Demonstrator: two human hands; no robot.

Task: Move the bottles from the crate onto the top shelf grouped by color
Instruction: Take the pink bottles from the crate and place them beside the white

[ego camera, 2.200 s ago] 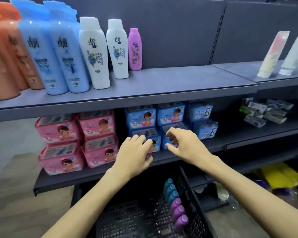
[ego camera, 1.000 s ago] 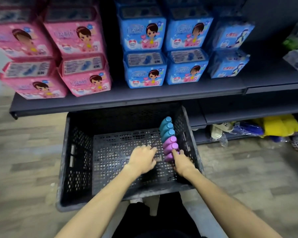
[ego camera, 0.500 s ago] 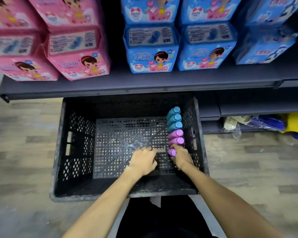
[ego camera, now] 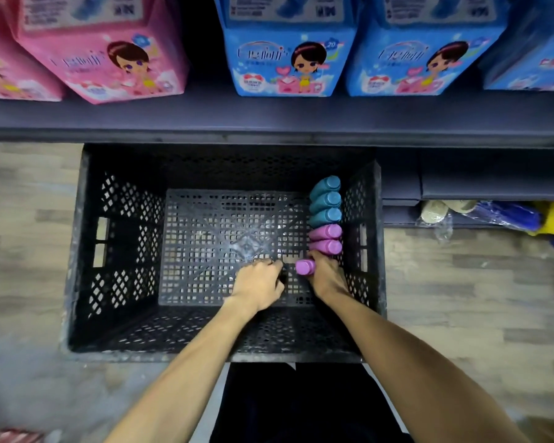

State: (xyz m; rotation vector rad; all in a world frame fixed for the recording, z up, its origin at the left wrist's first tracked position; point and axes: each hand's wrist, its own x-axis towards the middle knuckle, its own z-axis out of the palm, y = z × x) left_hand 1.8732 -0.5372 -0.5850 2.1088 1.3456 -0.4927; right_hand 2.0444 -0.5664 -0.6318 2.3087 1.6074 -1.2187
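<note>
Dim, soft overhead light; wide-angle bending and blur toward the edges.

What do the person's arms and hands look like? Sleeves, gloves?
Left forearm and right forearm are bare to the frame's edge, no sleeves in view. Left hand and right hand wear no gloves; no watch, ring or band shows. Dark clothing shows between the arms.
</note>
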